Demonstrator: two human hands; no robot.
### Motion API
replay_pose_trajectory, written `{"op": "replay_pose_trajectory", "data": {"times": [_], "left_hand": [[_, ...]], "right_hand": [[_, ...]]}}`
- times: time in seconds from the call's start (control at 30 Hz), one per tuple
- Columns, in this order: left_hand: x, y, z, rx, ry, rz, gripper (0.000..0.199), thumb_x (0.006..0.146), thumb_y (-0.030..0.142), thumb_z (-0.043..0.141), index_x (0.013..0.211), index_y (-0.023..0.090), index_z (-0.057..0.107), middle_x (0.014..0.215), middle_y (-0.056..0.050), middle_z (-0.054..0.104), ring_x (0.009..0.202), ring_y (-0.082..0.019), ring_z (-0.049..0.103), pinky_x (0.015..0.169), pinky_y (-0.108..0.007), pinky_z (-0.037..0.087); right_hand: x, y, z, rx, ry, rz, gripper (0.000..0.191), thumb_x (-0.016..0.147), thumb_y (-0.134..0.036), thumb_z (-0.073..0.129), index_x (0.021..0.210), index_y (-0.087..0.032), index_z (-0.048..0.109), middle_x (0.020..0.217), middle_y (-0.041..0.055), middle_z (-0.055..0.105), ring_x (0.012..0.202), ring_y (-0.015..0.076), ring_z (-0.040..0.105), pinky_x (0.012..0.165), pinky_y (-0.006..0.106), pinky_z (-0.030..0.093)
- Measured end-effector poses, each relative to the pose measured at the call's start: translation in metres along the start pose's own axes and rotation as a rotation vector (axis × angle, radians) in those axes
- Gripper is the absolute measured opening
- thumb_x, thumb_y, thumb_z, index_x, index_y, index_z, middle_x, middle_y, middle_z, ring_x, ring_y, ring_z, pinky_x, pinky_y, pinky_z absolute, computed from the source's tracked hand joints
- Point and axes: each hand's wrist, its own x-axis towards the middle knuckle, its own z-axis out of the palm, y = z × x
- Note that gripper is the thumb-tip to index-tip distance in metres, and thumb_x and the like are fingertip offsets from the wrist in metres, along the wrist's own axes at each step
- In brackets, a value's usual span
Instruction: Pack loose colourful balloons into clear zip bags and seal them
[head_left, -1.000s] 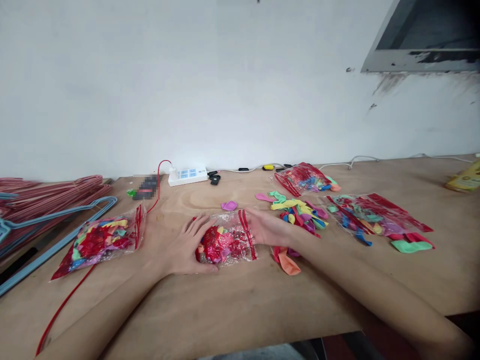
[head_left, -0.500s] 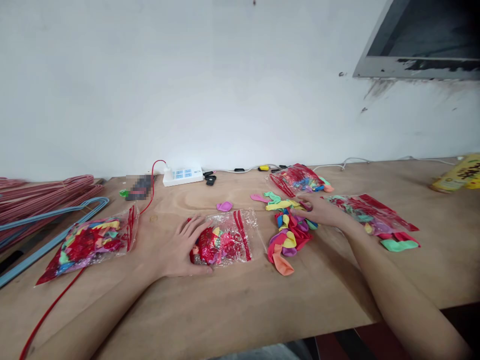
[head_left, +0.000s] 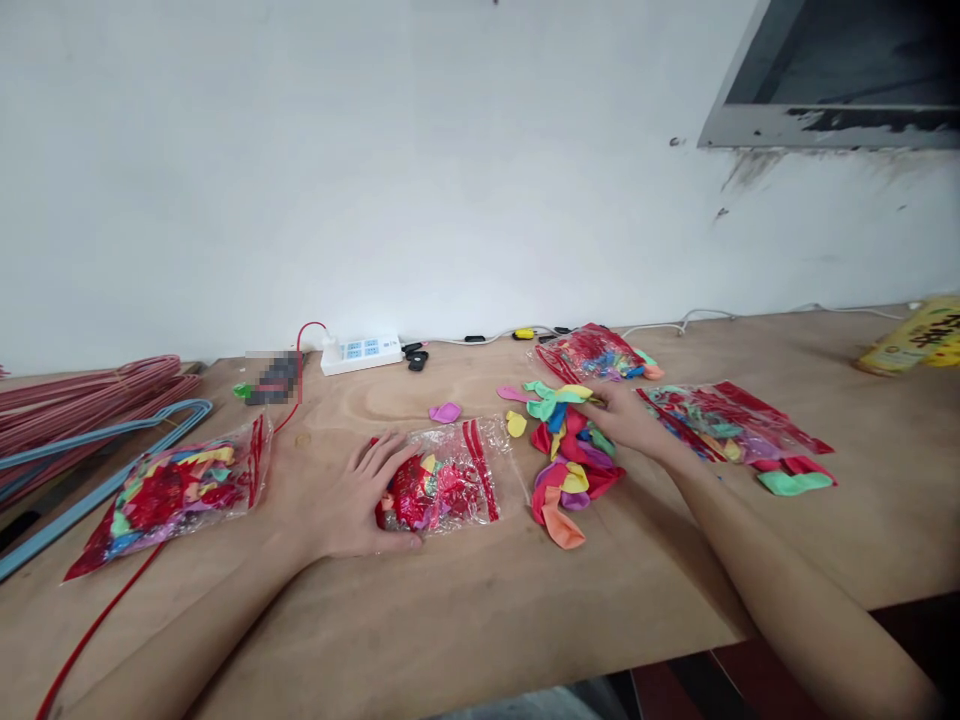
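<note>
My left hand (head_left: 367, 495) rests with fingers spread on the left end of a clear, red-striped bag (head_left: 442, 485) of colourful balloons. At the loose balloon pile (head_left: 566, 480), my right hand (head_left: 611, 410) has its thumb and fingertips closed on yellow and green balloons (head_left: 559, 398) at the top. A small yellow balloon (head_left: 516, 424) and a purple one (head_left: 445, 412) lie between the bag and the pile. Other balloon bags lie at the left (head_left: 180, 490), behind the pile (head_left: 589, 352) and at the right (head_left: 735, 420).
Pink and blue hangers (head_left: 97, 400) lie at the far left, near a red cable (head_left: 112, 605). Against the wall are a white power strip (head_left: 361, 354) and dark keys (head_left: 418, 360). A yellow bottle (head_left: 904, 340) lies far right; a green balloon (head_left: 795, 483) is below the right bag.
My right hand has shifted slightly and closed on balloons at the pile's top. A small yellow balloon now lies apart, left of the pile. My left hand stays on the bag.
</note>
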Motion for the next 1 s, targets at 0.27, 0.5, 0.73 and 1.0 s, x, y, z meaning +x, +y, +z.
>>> {"op": "replay_pose_trajectory", "data": {"times": [0.27,0.5,0.73,1.0], "left_hand": [[0.000,0.000,0.000,0.003,-0.014,0.009,0.122,0.082,0.079,0.079,0.175,0.028,0.019,0.176,-0.018,0.032,0.163,-0.045,0.028,0.131,-0.069,0.024],[0.000,0.000,-0.001,0.001,-0.018,0.009,0.121,0.081,0.078,0.079,0.174,0.026,0.022,0.175,-0.019,0.034,0.162,-0.047,0.029,0.131,-0.070,0.024],[-0.001,0.000,0.001,-0.015,-0.001,0.003,0.121,0.080,0.076,0.082,0.175,0.029,0.022,0.176,-0.018,0.032,0.162,-0.047,0.029,0.131,-0.068,0.024],[-0.001,-0.001,0.001,-0.001,-0.021,-0.003,0.122,0.081,0.080,0.078,0.175,0.028,0.020,0.176,-0.018,0.031,0.162,-0.046,0.028,0.131,-0.068,0.024]], "right_hand": [[0.000,-0.012,0.002,0.731,0.211,0.281,0.032,0.075,-0.042,0.088,0.095,-0.023,0.072,0.088,0.0034,0.077,0.082,0.0235,0.072,0.070,0.032,0.059],[0.002,-0.012,-0.003,1.000,0.201,0.390,0.016,0.079,-0.022,0.077,0.090,-0.025,0.066,0.089,0.0030,0.074,0.084,0.0235,0.073,0.077,0.037,0.063],[-0.006,-0.035,0.004,1.039,0.049,0.444,0.015,0.085,-0.029,0.077,0.094,-0.026,0.066,0.087,0.0029,0.076,0.082,0.0259,0.074,0.076,0.040,0.061],[-0.007,-0.011,0.007,-0.027,-0.009,0.034,0.029,0.086,-0.032,0.068,0.110,-0.022,0.080,0.096,0.0067,0.079,0.088,0.0281,0.070,0.079,0.038,0.053]]}}
